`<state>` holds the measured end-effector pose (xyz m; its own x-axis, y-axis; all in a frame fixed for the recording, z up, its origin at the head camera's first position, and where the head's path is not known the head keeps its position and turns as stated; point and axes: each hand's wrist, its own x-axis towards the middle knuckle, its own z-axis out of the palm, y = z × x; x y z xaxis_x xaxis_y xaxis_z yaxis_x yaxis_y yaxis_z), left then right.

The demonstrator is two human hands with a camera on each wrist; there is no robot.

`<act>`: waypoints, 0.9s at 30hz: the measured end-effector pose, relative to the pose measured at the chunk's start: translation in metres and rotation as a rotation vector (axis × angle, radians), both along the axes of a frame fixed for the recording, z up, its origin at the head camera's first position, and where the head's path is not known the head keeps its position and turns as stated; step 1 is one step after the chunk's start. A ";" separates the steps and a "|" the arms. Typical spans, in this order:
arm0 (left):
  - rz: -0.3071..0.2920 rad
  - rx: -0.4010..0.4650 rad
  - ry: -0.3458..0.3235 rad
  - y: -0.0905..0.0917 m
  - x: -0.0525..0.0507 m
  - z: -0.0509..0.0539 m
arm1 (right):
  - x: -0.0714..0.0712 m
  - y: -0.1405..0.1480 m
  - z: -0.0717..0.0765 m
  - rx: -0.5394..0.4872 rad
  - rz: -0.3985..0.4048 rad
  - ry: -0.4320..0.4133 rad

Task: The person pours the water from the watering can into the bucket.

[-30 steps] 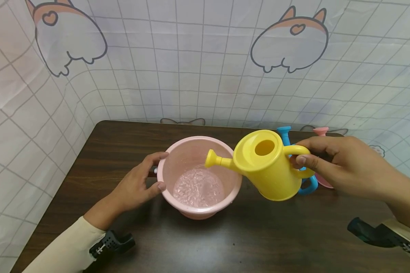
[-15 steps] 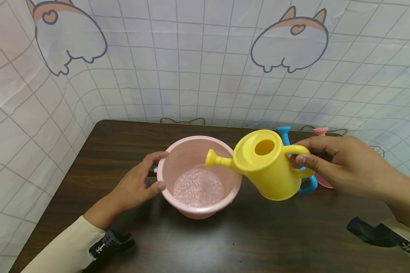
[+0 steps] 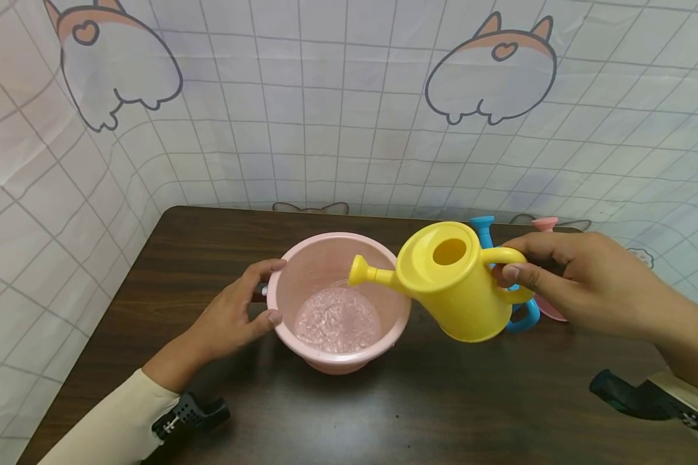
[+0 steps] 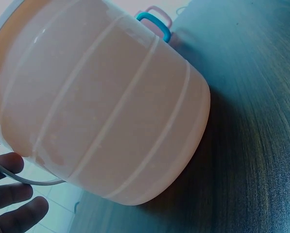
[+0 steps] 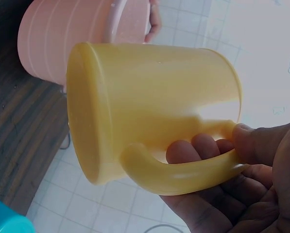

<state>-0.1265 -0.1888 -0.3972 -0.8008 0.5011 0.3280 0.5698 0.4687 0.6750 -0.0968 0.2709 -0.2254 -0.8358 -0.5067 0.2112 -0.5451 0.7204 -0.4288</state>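
A pink bucket [image 3: 338, 361] with rippled water [image 3: 338, 320] at its bottom stands on the table. My left hand [image 3: 228, 315] holds its left rim, thumb and index finger on the edge; in the left wrist view, other fingers [image 4: 23, 213] are by its thin handle [image 4: 38, 183]. My right hand [image 3: 593, 281] grips the handle of a yellow watering can [image 3: 465, 303], fingers curled through the loop, as the right wrist view shows. The can is held above the table, tilted left, its spout [image 3: 363, 271] over the bucket's opening. No distinct stream can be made out.
Behind the yellow can stand a blue watering can [image 3: 484, 231] and a pink one [image 3: 545, 224], both mostly hidden. The dark wooden table [image 3: 384, 420] ends at a wall covering [image 3: 326, 129] with a grid and cartoon animals.
The water surface in the bucket keeps rippling with a shifting pattern. Both hands, the bucket and the yellow watering can stay practically in place.
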 end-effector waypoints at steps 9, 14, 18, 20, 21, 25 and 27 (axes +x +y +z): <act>-0.002 -0.001 0.001 0.000 -0.001 -0.001 | -0.001 0.001 -0.001 -0.003 -0.001 0.007; 0.003 -0.003 0.000 0.000 0.000 0.000 | -0.001 0.000 0.000 0.007 -0.006 0.009; 0.001 0.002 0.004 0.000 -0.001 -0.001 | -0.001 0.000 0.000 0.017 -0.005 0.018; -0.002 0.005 0.008 0.000 -0.001 -0.002 | -0.001 0.000 0.000 0.015 0.000 0.019; -0.002 0.006 0.012 0.000 -0.001 -0.002 | -0.001 0.000 0.000 0.014 -0.001 0.017; -0.002 0.008 0.012 0.000 -0.001 -0.002 | -0.001 0.000 0.000 0.013 -0.005 0.014; -0.002 0.008 0.009 0.000 -0.001 -0.002 | -0.001 0.000 0.000 0.012 -0.008 0.009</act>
<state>-0.1275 -0.1889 -0.3990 -0.7969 0.4998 0.3394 0.5769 0.4626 0.6732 -0.0981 0.2712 -0.2250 -0.8382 -0.5021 0.2129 -0.5428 0.7299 -0.4155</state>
